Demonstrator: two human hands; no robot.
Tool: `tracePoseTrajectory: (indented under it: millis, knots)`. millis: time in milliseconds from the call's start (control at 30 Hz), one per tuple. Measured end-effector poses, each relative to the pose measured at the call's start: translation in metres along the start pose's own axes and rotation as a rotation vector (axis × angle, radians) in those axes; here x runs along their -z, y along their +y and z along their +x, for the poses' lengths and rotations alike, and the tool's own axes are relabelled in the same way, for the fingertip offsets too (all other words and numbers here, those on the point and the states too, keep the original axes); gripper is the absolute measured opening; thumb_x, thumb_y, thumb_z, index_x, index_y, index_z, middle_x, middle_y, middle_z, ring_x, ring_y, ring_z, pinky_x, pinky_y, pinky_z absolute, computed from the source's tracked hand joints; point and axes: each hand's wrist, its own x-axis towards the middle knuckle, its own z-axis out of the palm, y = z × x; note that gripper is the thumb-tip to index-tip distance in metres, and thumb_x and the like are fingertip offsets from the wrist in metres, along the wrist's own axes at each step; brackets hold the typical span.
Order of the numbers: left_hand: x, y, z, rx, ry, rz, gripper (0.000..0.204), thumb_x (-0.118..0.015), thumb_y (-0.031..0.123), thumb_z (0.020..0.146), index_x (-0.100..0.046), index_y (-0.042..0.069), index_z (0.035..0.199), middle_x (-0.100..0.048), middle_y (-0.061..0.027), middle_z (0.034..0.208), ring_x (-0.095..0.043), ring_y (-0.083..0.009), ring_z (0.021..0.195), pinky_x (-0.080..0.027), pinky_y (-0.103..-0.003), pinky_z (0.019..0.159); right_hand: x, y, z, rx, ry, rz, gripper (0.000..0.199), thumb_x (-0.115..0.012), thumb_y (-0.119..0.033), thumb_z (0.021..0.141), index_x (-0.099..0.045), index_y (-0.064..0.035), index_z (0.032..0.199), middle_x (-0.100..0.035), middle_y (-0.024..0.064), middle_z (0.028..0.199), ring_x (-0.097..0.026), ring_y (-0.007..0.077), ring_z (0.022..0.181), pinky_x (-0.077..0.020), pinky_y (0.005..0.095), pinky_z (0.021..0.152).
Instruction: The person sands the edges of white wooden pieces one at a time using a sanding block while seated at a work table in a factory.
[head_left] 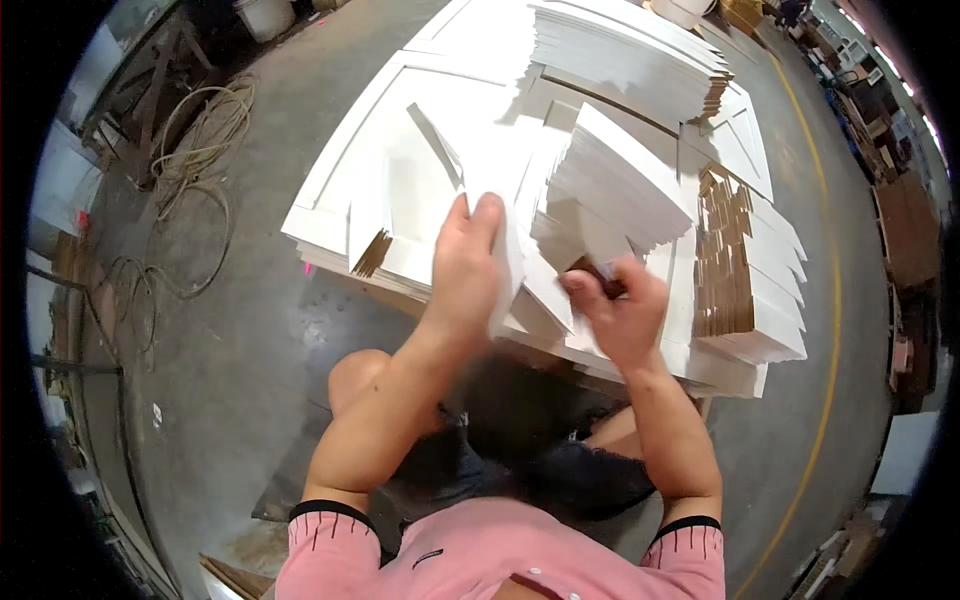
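My left hand (466,262) is closed around a thin white board (510,245), held up on edge over the pile of white panels. A small dark reddish-brown object (592,272) is gripped in my right hand (628,308), close beside that board; my fingers cover most of it, so its kind is unclear. Just beyond my right hand lies a fanned stack of white boards (615,185). To its right, another stack (725,265) shows rough brown ends. Left of my left hand, a few white pieces with brown ends (372,253) rest on the top panel (330,200).
A long row of white boards (620,65) stands at the far side of the panels. Coiled hose (205,130) lies on the concrete floor at left, near a dark frame (150,90). White buckets (265,18) are at the back. A yellow line (830,290) runs along the floor at right.
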Motion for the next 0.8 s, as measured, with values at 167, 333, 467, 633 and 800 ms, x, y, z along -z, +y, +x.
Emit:
tracePoseTrajectory:
  millis: [167, 333, 467, 633, 800]
  knots:
    - [0.053, 0.021, 0.050, -0.087, 0.013, 0.160, 0.049, -0.051, 0.019, 0.101, -0.041, -0.009, 0.140, -0.061, -0.0141, 0.121, -0.059, -0.0183, 0.105, -0.047, -0.030, 0.093, 0.031, 0.009, 0.000, 0.015, 0.123, 0.239, 0.039, -0.080, -0.022, 0.088, -0.048, -0.0068, 0.073, -0.050, -0.0043, 0.063, -0.043, 0.0026, 0.058, -0.0357, 0.0217, 0.049]
    - [0.056, 0.033, 0.130, -0.057, 0.134, 0.540, 0.065, -0.063, 0.018, 0.094, -0.035, -0.009, 0.146, -0.066, -0.0141, 0.111, -0.063, -0.0156, 0.089, -0.054, -0.032, 0.074, 0.045, 0.014, -0.002, -0.034, 0.137, 0.278, 0.039, -0.083, -0.027, 0.085, -0.056, -0.0032, 0.071, -0.057, -0.0016, 0.062, -0.048, 0.0052, 0.059, -0.0403, 0.0246, 0.049]
    - [0.071, 0.004, 0.209, -0.158, 0.209, 0.675, 0.062, -0.071, 0.019, 0.087, -0.047, -0.003, 0.140, -0.062, -0.0035, 0.081, -0.055, -0.0120, 0.063, -0.048, -0.028, 0.053, 0.049, 0.004, -0.004, 0.018, 0.141, 0.189, 0.045, -0.085, -0.034, 0.082, -0.053, -0.0043, 0.069, -0.054, 0.0034, 0.060, -0.048, 0.0081, 0.057, -0.0405, 0.0273, 0.048]
    - [0.055, -0.017, 0.243, -0.175, 0.323, 0.856, 0.064, -0.071, 0.026, 0.082, -0.052, -0.006, 0.134, -0.071, -0.0126, 0.093, -0.068, -0.0208, 0.076, -0.057, -0.034, 0.067, 0.052, 0.015, -0.007, 0.218, 0.130, 0.039, 0.045, -0.087, -0.031, 0.079, -0.052, -0.0045, 0.068, -0.049, 0.0053, 0.059, -0.043, 0.0154, 0.053, -0.0371, 0.0297, 0.047]
    - [0.052, -0.029, 0.250, -0.058, 0.394, 1.274, 0.088, -0.070, 0.051, 0.078, -0.045, -0.007, 0.139, -0.060, -0.0278, 0.128, -0.063, -0.0380, 0.115, -0.052, -0.042, 0.096, 0.065, 0.028, -0.010, 0.271, 0.119, 0.083, 0.045, -0.086, -0.028, 0.082, -0.048, -0.0052, 0.071, -0.051, 0.0047, 0.059, -0.044, 0.0107, 0.053, -0.0354, 0.0257, 0.048]
